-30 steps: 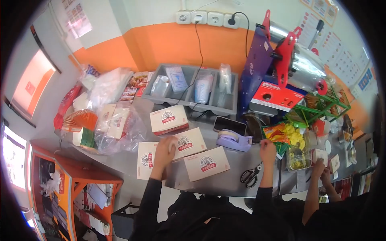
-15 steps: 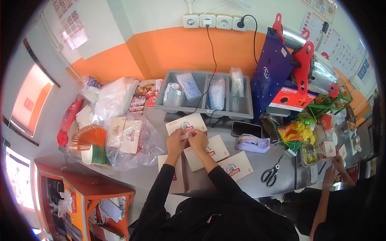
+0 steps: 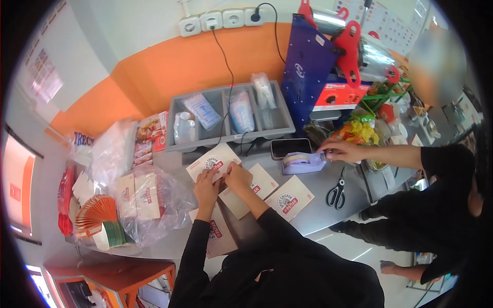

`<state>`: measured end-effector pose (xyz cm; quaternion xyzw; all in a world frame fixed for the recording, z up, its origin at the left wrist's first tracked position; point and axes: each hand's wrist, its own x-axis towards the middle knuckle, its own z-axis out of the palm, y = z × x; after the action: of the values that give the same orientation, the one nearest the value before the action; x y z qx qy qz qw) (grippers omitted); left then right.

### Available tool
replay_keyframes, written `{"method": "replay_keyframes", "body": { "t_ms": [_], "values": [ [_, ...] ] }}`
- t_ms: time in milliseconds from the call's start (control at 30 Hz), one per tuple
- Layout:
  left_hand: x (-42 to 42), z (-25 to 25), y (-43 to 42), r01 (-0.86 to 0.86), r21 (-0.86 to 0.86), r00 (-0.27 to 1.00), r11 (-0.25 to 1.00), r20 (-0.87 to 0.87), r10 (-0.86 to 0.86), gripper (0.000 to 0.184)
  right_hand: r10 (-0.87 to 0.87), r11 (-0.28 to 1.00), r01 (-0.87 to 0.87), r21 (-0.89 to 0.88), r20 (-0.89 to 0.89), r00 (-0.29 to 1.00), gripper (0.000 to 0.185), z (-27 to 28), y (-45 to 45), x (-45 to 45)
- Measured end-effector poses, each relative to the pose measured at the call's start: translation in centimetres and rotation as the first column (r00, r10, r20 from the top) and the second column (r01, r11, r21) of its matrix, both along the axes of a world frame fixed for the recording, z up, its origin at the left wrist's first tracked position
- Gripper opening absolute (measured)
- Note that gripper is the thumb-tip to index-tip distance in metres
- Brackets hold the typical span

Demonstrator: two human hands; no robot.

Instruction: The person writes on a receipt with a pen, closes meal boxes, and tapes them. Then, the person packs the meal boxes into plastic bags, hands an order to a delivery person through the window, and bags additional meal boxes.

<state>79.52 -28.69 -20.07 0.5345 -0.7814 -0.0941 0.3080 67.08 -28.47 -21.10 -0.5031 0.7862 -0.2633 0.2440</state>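
Observation:
A cream cardboard food box (image 3: 212,160) with a round chicken logo and red label lies tilted before me. My left hand (image 3: 206,187) is closed at its near edge, fingers pinched. Beside it my right hand (image 3: 238,177) is bent closed on the same edge, near its right corner. The fingertips of both hands almost meet, partly hiding what lies between them. Three similar boxes are around my forearms: one box (image 3: 257,186) by my right wrist, another box (image 3: 288,199) farther right, and a third box (image 3: 218,233) under my left forearm.
A co-worker's hand (image 3: 343,151) reaches to the lilac tape dispenser (image 3: 304,163), by a phone (image 3: 290,148). Scissors (image 3: 336,194) lie on the right. Behind stand a grey divided tray (image 3: 179,146) and a blue sealing machine (image 3: 303,72). Bagged boxes (image 3: 149,197) sit left.
My view has swung to the right. The co-worker's arm has come in to the tape dispenser. Both my hands stay at the near edge of the same box.

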Motion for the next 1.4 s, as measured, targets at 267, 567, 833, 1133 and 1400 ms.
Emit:
{"method": "replay_keyframes", "body": {
  "t_ms": [267, 567, 833, 1133, 1400],
  "values": [
    [0.2, -0.1, 0.3, 0.089, -0.056, 0.981, 0.994, 0.176, -0.078, 0.029, 0.313, 0.905, -0.339, -0.257, -0.135, 0.94, 0.015, 0.2, -0.3, -2.3],
    [0.0, -0.4, -0.2, 0.111, -0.109, 0.991, 0.988, 0.086, -0.102, 0.012, 0.37, 0.839, -0.493, -0.229, -0.424, 0.827, 0.019, -3.1, -1.8, -1.7],
    [-2.0, 0.9, 0.1, 0.032, -0.039, 0.962, 0.999, 0.271, -0.02, 0.025, 0.286, 0.892, -0.327, -0.312, -0.169, 0.943, 0.019, 4.0, 4.0, -3.4],
    [-1.0, -0.1, 0.4, 0.013, 0.028, 1.0, 1.0, 0.026, -0.014, 0.048, -0.523, 0.697, 0.44, 0.566, -0.018, 0.852, 0.042, 3.8, 28.3, -38.2],
    [-4.5, 6.1, 8.3, 0.06, 0.05, 0.991, 0.997, -0.124, -0.053, 0.037, -0.563, 0.747, 0.606, -0.274, -0.745, 0.358, 0.035, -6.6, 34.8, -56.9]
  ]
}}
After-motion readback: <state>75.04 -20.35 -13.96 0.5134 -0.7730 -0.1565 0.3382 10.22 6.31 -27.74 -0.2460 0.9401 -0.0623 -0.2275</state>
